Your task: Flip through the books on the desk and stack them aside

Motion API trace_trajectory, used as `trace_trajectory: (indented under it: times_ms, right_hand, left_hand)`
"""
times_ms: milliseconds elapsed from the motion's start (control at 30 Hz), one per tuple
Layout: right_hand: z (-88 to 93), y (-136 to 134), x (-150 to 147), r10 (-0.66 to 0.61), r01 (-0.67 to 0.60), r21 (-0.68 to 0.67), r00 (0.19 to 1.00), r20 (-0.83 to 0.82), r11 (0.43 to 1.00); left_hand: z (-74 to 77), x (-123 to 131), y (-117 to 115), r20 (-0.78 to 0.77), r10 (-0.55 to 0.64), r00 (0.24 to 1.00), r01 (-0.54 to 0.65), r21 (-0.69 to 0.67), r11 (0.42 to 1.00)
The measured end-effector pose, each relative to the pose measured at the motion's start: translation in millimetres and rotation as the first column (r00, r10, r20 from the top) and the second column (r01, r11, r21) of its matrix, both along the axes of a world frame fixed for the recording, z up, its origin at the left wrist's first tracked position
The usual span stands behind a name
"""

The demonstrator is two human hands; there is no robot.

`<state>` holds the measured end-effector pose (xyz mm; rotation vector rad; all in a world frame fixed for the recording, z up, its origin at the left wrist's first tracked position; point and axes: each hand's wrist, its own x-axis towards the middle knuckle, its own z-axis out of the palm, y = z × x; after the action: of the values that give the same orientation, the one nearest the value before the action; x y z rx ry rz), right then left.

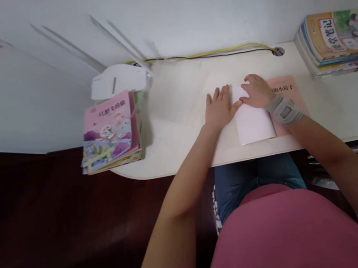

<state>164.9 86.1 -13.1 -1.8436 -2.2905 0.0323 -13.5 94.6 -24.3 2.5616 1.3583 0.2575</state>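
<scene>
At 12 o'clock I log white paper [250, 119], apparently folded once, on a pink sheet [295, 104] on the worktop [185, 151]. My left hand [219, 108] lies spread beside it; my right hand [256, 91] presses on top, not pinching.

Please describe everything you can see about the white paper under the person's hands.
The white paper is a plain, matte rectangle with no visible marks, lying flat and slightly skewed on the pale desk. Its right side overlaps a salmon-pink printed cover. The right hand rests on its upper part, hiding the top edge, while the left hand's index fingertip touches its left edge. Whether it is folded cannot be told.
</scene>
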Motion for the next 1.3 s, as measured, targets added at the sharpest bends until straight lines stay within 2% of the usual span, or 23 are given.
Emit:
trace_trajectory:
  times_ms: [100, 167, 233, 300, 467, 600, 700, 833, 967, 1167, 1300]
  right_hand:
    - [1.2, -1, 0, 0.031, -0.031, -0.004, 1.000, 0.001, 1.000]
    - [0.4, 0, 3, 0.056, -0.056, 0.011, 0.998, -0.014, 0.998]
    - [-1.7, 1, 6, 0.061, -0.060, 0.026, 0.997, -0.043, 0.998]
    - [-4.2, 1, 8, 0.050, -0.046, 0.043, 0.995, -0.087, 0.998]
    - [-7.8, -1, 6, 0.033, -0.022, 0.070, 0.987, -0.157, 0.997]
    - [-8.7, -3, 4, 0.028, -0.020, 0.056, 0.988, -0.149, 0.998]
    - [-11.1, -2, 6, 0.037, -0.026, 0.059, 0.983, -0.181, 0.998]
    - [-13.9, -1, 10, 0.047, -0.030, 0.074, 0.969, -0.241, 0.997]
    - [-11.1, -3, 11, 0.047, -0.033, 0.054, 0.960, -0.276, 0.998]
    - [-2.9, -9, -2, 0.027, -0.023, 0.031, 0.990, -0.141, 0.999]
    - [-2.1, -10, -6, 0.014, -0.011, 0.026, 0.993, -0.116, 1.000]
  left_hand:
    - [-3.4, -2, 4, 0.093, -0.002, 0.996, 0.003, -0.007, 1.000]
    - [-6.8, -10, 9, 0.217, 0.048, 0.975, -0.050, 0.005, 0.999]
    - [-10.4, -24, 14, 0.318, 0.121, 0.940, -0.134, 0.018, 0.991]
    - [-13.7, -43, 16, 0.335, 0.147, 0.931, -0.165, 0.026, 0.986]
    - [-16.4, -78, 9, 0.248, -0.032, 0.968, 0.019, 0.054, 0.998]
    - [-11.0, -83, 15, 0.124, -0.185, 0.975, 0.176, 0.085, 0.981]
    - [-3.5, -83, 26, -0.012, -0.252, 0.968, 0.252, 0.098, 0.963]
    - [7.3, -85, 36, -0.132, -0.263, 0.956, 0.277, 0.105, 0.955]
    - [10.1, -92, 35, -0.148, -0.306, 0.940, 0.322, 0.093, 0.942]
    - [3.0, -103, 30, -0.147, -0.305, 0.941, 0.318, 0.077, 0.945]
    - [8.1, -105, 29, -0.185, -0.332, 0.925, 0.347, 0.053, 0.936]
